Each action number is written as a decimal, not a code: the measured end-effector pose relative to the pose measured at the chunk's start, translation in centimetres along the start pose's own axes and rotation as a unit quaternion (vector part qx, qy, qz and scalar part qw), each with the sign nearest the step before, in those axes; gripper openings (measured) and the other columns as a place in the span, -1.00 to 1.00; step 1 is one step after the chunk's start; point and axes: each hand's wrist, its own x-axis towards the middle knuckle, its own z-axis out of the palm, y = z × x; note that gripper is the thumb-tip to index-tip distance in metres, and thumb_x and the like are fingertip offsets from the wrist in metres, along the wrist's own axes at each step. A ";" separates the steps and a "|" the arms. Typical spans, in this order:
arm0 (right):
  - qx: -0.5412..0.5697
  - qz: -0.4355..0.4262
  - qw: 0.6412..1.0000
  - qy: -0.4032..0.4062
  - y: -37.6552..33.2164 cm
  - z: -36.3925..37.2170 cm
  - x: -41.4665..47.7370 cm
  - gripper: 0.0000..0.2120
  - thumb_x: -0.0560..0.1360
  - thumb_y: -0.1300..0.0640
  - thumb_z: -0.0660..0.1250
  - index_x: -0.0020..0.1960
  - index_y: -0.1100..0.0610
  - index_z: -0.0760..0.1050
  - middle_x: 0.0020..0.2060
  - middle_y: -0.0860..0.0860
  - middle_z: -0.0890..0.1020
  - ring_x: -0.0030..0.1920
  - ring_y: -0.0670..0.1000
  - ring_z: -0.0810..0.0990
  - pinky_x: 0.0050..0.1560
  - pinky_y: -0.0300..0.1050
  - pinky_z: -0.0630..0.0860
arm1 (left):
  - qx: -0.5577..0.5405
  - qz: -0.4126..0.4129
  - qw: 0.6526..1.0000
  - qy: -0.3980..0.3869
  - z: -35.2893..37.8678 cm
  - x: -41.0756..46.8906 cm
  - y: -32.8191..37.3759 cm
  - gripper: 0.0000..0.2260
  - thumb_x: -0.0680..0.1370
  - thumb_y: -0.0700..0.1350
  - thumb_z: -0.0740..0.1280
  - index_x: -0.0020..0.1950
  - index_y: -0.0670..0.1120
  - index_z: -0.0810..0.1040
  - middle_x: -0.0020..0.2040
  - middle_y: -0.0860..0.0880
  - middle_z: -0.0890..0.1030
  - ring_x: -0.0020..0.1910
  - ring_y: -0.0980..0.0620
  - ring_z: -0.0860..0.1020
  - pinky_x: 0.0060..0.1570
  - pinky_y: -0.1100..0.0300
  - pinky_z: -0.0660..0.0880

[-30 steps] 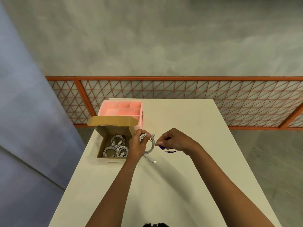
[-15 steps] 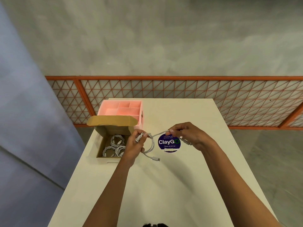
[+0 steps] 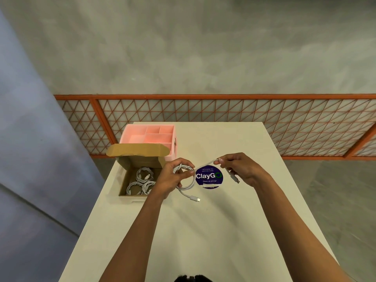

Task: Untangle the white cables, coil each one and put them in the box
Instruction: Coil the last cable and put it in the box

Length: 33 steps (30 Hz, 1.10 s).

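Note:
My left hand grips a partly wound coil of white cable just right of the open cardboard box. One plug end hangs below the coil near the table. My right hand pinches the same cable's free stretch, held taut to the right, with the other plug dangling under its fingers. Several coiled white cables lie inside the box.
A pink compartment organiser stands behind the box, whose lid flap is raised. A round blue ClayGo sticker lies on the white table. An orange lattice railing runs beyond the far edge.
My right hand has moved right and slightly up, pulling the cable's free end out taut and uncovering the sticker. The left hand keeps holding the coil beside the box.

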 end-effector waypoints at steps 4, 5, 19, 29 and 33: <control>-0.025 -0.021 0.999 -0.033 0.3 -0.3 0.3 -0.81 0.58 0.21 0.26 0.06 0.30 0.58 -0.29 -0.07 0.58 -0.35 -0.13 0.44 -0.38 -0.38 0.40 | 0.003 0.008 0.999 0.033 -0.3 0.2 0.0 -0.91 0.44 -0.22 0.46 -0.08 -0.12 0.62 -0.17 0.01 0.57 -0.32 0.13 0.46 -0.51 0.29 0.41; -0.029 -0.029 0.998 -0.039 0.4 -0.5 0.4 -0.83 0.57 0.22 0.27 0.04 0.29 0.59 -0.28 -0.07 0.59 -0.34 -0.13 0.44 -0.36 -0.38 0.41 | 0.000 0.009 0.999 0.035 -0.4 0.2 0.0 -0.91 0.44 -0.22 0.47 -0.08 -0.12 0.62 -0.18 0.01 0.57 -0.31 0.13 0.48 -0.51 0.29 0.42; 0.087 -0.096 0.987 0.100 3.1 1.4 1.8 -0.87 0.53 0.25 0.32 0.00 0.27 0.62 -0.23 0.00 0.62 -0.29 -0.12 0.50 -0.43 -0.47 0.40 | -0.064 0.069 0.996 -0.005 0.1 0.4 0.9 -0.89 0.42 -0.32 0.45 -0.13 -0.19 0.56 -0.22 0.04 0.62 -0.17 0.15 0.57 -0.12 0.29 0.52; 0.285 -0.010 0.953 0.099 5.0 4.3 3.2 -0.85 0.57 0.25 0.26 -0.06 0.29 0.58 -0.27 0.13 0.59 -0.28 0.02 0.56 -0.24 -0.32 0.59 | -0.063 0.095 0.993 0.011 1.2 0.6 0.1 -0.88 0.41 -0.28 0.47 -0.14 -0.18 0.55 -0.17 -0.17 0.62 -0.16 0.06 0.60 -0.14 0.29 0.51; 0.336 0.029 0.940 0.051 4.6 4.8 2.8 -0.83 0.58 0.29 0.24 -0.15 0.28 0.55 -0.26 0.14 0.61 -0.33 -0.04 0.62 -0.30 -0.33 0.59 | -0.044 0.103 0.993 0.028 1.2 0.7 -0.2 -0.86 0.42 -0.25 0.48 -0.12 -0.21 0.54 -0.19 -0.13 0.62 -0.15 -0.01 0.61 -0.12 0.18 0.55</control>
